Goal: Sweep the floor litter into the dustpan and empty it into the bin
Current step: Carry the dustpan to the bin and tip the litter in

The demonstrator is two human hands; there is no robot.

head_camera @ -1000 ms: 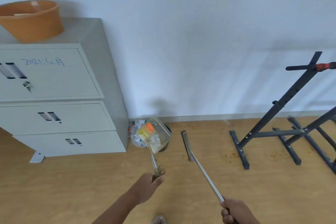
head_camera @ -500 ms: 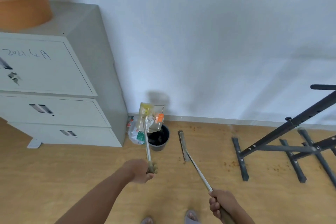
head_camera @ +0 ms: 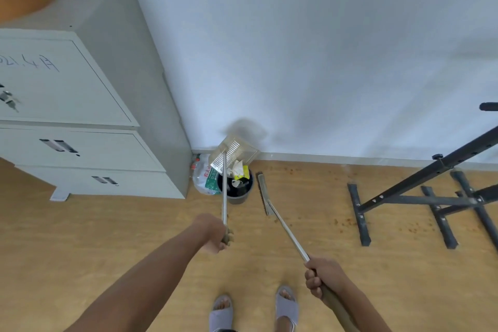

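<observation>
My left hand grips the end of a long metal handle whose clear plastic dustpan is tipped upside down over a small dark bin by the wall. White and yellow litter drops from the pan into the bin. My right hand grips the broom handle; the broom head rests on the wooden floor just right of the bin. Small brown crumbs dot the floor to the right.
A grey metal cabinet stands left of the bin, with a clear plastic bottle wedged between them. A black metal rack spreads its feet over the floor on the right. My slippered feet are below.
The dustpan has swung from upright to tipped over the bin, and its litter is spilling out. The view has dropped lower, showing my feet. The broom has stayed put.
</observation>
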